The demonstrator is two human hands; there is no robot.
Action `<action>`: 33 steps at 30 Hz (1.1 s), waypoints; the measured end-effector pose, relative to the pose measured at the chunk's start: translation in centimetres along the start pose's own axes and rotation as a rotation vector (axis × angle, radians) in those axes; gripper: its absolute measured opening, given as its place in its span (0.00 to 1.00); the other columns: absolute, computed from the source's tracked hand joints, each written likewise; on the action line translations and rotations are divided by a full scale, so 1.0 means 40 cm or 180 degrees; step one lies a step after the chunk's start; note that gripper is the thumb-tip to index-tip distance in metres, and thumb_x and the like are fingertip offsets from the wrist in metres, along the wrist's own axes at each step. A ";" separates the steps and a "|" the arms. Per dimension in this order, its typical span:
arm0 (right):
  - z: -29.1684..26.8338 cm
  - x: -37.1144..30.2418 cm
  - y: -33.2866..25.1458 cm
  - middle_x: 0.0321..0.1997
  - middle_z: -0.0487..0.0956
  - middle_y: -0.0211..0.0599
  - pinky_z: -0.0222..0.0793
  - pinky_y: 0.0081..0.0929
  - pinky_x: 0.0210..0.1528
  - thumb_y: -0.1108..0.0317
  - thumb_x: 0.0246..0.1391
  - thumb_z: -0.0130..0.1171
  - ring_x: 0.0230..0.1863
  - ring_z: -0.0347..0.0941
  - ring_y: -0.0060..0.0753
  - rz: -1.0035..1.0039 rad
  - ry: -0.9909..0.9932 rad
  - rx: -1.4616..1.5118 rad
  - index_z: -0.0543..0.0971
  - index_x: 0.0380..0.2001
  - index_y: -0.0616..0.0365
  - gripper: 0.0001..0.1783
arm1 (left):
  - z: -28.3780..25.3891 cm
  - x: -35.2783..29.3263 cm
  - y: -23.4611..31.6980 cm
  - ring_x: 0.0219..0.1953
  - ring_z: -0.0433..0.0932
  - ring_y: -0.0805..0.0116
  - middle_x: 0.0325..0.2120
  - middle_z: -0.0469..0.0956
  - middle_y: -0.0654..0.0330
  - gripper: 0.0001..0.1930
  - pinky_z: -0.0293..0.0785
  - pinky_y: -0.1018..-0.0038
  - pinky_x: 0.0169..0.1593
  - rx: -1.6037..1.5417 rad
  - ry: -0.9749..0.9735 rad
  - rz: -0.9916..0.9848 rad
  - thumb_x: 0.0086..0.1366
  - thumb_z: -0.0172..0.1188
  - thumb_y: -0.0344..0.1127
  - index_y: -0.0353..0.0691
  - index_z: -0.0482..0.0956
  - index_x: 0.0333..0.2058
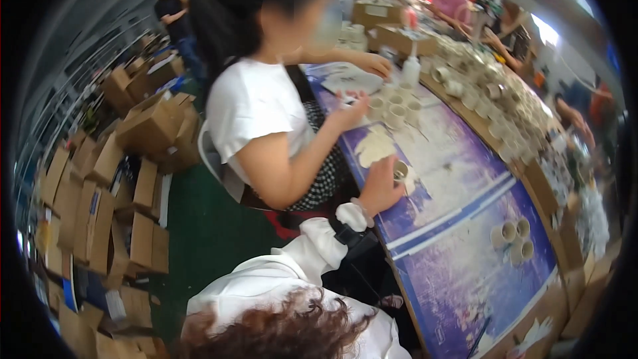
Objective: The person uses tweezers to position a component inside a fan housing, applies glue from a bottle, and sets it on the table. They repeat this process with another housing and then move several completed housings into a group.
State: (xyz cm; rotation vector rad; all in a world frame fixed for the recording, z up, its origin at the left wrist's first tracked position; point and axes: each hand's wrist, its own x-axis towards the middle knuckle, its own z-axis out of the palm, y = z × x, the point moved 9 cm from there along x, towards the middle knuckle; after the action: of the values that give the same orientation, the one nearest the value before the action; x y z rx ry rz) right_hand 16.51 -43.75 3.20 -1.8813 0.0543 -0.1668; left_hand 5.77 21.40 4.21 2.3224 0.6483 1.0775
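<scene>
My left hand (380, 189) reaches onto the purple-covered table from a white sleeve, with a dark band at the wrist. Its fingers are closed around a small beige cup (401, 171), whose open mouth shows. Just beyond lies a flat, cream-coloured patch of material (375, 146), with more of it under the cup. Several similar cups (396, 116) stand grouped farther up the table. Another cluster of cups (521, 250) sits on the right part of the table. My right hand does not show.
At my left, a person in a white T-shirt (266, 100) works with both hands over the table. A long heap of beige cups (478, 96) lines the far side. Cardboard boxes (149, 126) crowd the left floor. A white glove-like thing (537, 334) lies lower right.
</scene>
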 end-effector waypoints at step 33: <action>-0.097 -0.127 -0.090 0.58 0.76 0.42 0.68 0.29 0.59 0.72 0.61 0.63 0.57 0.74 0.34 -0.0608 0.1622 -0.1771 0.68 0.63 0.63 0.28 | 0.042 -0.129 0.267 0.46 0.76 0.54 0.37 0.80 0.57 0.05 0.69 0.64 0.53 -0.1334 -0.0888 0.0641 0.61 0.65 0.28 0.39 0.80 0.36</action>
State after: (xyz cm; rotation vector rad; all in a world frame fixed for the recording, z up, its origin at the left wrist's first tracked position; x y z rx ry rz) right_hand 10.78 -45.68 7.35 -2.3493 0.2941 -0.8312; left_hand 6.37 9.72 6.90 2.1361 0.0717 0.8498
